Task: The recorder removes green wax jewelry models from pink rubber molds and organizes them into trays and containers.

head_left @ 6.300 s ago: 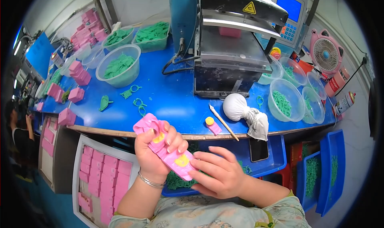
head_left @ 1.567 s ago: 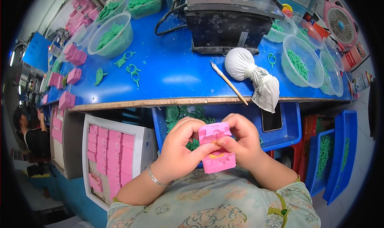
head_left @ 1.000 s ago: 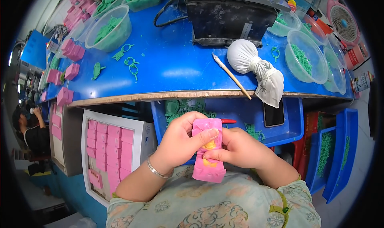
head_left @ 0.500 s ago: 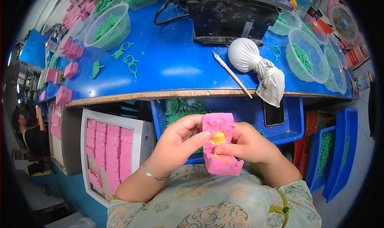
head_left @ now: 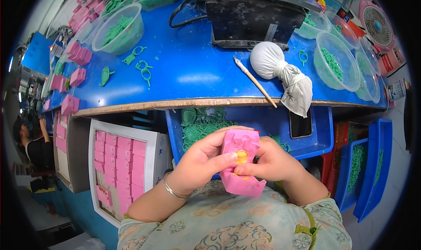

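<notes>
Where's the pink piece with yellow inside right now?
The pink piece is low, just right of centre in the head view, held between left hand and right hand.

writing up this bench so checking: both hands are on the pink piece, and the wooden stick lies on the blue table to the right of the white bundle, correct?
Not quite: in the head view the wooden stick lies to the left of the white bundle. It is on the blue table, and both hands are on the pink piece.

The yellow-patched pink block (head_left: 241, 143) is bent open.
</notes>
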The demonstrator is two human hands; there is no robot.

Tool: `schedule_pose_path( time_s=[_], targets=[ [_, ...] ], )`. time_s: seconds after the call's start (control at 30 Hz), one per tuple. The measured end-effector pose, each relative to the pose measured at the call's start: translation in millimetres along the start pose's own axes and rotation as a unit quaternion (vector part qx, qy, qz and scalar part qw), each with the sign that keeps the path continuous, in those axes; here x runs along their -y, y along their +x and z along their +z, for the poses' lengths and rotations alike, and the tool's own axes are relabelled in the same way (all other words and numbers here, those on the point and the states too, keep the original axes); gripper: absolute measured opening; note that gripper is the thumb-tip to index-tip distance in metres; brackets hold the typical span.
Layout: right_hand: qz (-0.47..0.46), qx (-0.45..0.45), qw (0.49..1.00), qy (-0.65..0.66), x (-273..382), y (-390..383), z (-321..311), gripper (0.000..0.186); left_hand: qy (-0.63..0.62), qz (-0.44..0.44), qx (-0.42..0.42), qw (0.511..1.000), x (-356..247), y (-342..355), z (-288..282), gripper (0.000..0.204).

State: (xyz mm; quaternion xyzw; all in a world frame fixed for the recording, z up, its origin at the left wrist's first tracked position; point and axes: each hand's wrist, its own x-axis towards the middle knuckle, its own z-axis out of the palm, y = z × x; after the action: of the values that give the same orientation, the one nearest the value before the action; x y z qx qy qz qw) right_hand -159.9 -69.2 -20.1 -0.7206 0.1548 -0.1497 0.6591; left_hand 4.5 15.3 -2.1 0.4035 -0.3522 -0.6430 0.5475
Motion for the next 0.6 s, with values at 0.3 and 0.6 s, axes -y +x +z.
schedule_pose_path(
  time_s=[0.3,0.6],
  targets=[
    [-0.134,-0.267,0.953,-0.048,15.6,-2.8,6.1,0.023,-0.077,0.040,-0.072,0.994,-1.4,4.5,-5.5,0.045],
    [-0.139,-0.245,0.958,-0.044,12.3,4.6,11.6,0.029,0.073,0.088,-0.022,0.993,7.5,0.5,-2.7,0.057]
  ],
)
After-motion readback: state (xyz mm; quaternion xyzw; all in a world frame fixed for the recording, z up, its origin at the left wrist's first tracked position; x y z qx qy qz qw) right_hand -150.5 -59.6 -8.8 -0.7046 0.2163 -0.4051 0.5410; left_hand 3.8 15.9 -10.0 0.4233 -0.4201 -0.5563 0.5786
